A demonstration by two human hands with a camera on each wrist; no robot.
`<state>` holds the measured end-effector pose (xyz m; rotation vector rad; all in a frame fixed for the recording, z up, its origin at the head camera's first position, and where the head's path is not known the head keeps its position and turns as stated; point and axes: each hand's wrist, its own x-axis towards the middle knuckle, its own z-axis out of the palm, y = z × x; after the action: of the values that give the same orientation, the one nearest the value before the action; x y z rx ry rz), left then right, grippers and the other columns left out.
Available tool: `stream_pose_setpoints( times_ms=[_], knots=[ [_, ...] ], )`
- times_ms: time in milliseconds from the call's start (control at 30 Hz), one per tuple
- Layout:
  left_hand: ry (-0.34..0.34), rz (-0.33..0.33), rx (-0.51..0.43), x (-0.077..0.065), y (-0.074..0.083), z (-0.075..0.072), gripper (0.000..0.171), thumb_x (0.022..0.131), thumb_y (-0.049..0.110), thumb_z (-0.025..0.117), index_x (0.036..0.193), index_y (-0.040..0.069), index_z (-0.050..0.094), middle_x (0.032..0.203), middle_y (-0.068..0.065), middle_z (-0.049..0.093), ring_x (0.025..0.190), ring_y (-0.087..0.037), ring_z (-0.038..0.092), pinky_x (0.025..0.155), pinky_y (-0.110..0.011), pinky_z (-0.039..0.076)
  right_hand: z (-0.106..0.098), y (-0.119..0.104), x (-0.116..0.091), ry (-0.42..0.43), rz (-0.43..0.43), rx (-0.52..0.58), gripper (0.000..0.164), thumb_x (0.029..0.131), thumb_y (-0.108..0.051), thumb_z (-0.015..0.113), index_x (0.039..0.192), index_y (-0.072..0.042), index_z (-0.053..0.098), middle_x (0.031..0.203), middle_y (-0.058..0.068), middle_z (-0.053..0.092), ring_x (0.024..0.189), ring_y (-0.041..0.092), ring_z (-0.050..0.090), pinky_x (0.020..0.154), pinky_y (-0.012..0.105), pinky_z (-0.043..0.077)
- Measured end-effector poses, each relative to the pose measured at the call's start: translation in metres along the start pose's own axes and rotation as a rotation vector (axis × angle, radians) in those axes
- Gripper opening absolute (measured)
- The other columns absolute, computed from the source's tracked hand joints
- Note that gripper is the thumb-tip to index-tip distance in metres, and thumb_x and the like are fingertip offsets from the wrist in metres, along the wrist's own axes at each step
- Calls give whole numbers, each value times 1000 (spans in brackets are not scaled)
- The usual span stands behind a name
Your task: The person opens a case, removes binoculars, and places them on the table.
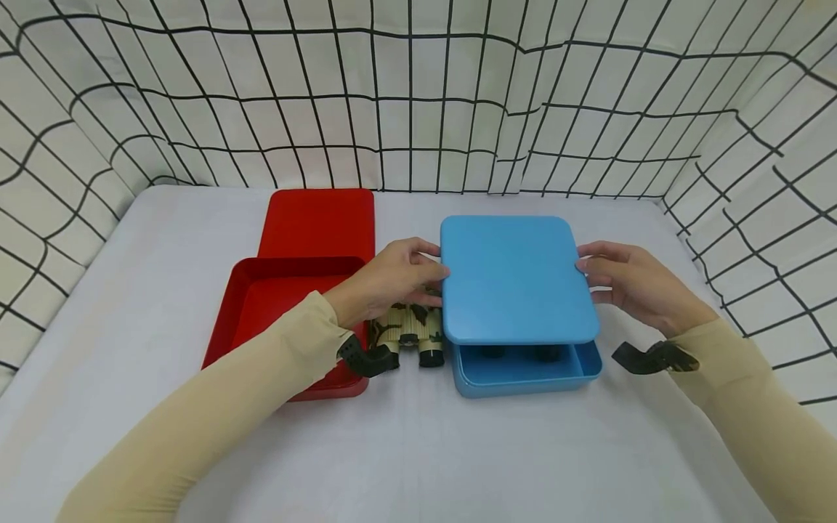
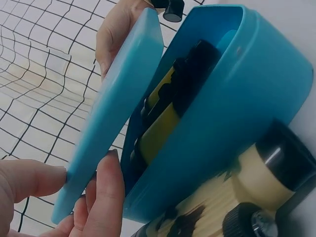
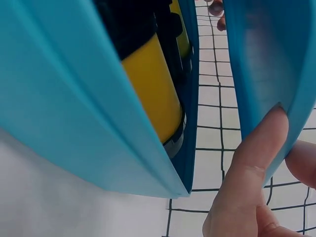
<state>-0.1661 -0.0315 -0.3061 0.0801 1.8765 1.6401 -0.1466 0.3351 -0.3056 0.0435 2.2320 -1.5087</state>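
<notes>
A blue lid is held between both hands, a little above the blue box, whose front stays uncovered. My left hand pinches the lid's left edge, thumb on top and fingers beneath. At the opposite edge, my right hand grips the lid in the same way. Inside the box lie yellow-and-black binoculars, also visible in the right wrist view; the lid hides most of them from the head view. Camouflage-patterned binoculars rest on the table against the box's left side, partly under my left hand.
To the left stands an uncovered red box, partly behind my left forearm. A red lid lies behind it. White cloth covers the table, and black wire grid over white fabric borders its back and sides.
</notes>
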Motion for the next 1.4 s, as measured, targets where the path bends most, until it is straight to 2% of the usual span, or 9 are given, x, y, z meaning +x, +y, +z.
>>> stream_pose_setpoints(
  times_ms=[200, 400, 567, 833, 1033, 1400],
  knots=[
    [-3, 0, -4, 3, 5, -7, 55, 104, 14, 61, 153, 7, 37, 136, -18, 59, 119, -33, 70, 91, -42, 62, -1, -7, 9, 11, 5, -2, 59, 105, -36, 59, 151, -6, 38, 123, -9, 63, 104, 9, 70, 89, 26, 60],
    [16, 13, 29, 7, 12, -13, 54, 105, 17, 60, 153, 8, 38, 139, -17, 59, 118, -34, 70, 92, -43, 61, -3, -17, 17, 27, 5, -23, 64, 104, -39, 60, 153, -5, 36, 125, -8, 62, 105, 9, 70, 89, 25, 60],
    [14, 35, 50, 10, 16, -18, 55, 105, 18, 59, 154, 7, 37, 141, -17, 58, 120, -35, 69, 97, -47, 60, -5, -23, 23, 29, -9, -28, 62, 104, -38, 60, 152, -5, 38, 119, -11, 66, 103, 8, 71, 88, 25, 61],
    [27, 54, 77, 18, 25, -25, 54, 105, 18, 58, 153, 4, 37, 138, -18, 60, 117, -33, 69, 94, -42, 61, -8, -34, 31, 59, -13, -39, 60, 103, -39, 61, 149, -6, 41, 113, -15, 69, 100, 8, 71, 88, 24, 60],
    [36, 63, 78, 22, 31, -26, 53, 105, 16, 58, 153, 3, 38, 138, -18, 60, 117, -34, 69, 94, -45, 60, -12, -39, 36, 75, -22, -50, 60, 103, -40, 61, 149, -6, 42, 114, -16, 68, 100, 7, 71, 88, 22, 60],
    [71, 85, 79, 32, 39, -31, 50, 106, 18, 58, 151, 4, 41, 136, -17, 62, 115, -32, 71, 98, -48, 59, -15, -47, 48, 93, -16, -53, 70, 101, -46, 62, 154, -7, 38, 132, -7, 58, 106, 7, 70, 90, 21, 59]
  ],
)
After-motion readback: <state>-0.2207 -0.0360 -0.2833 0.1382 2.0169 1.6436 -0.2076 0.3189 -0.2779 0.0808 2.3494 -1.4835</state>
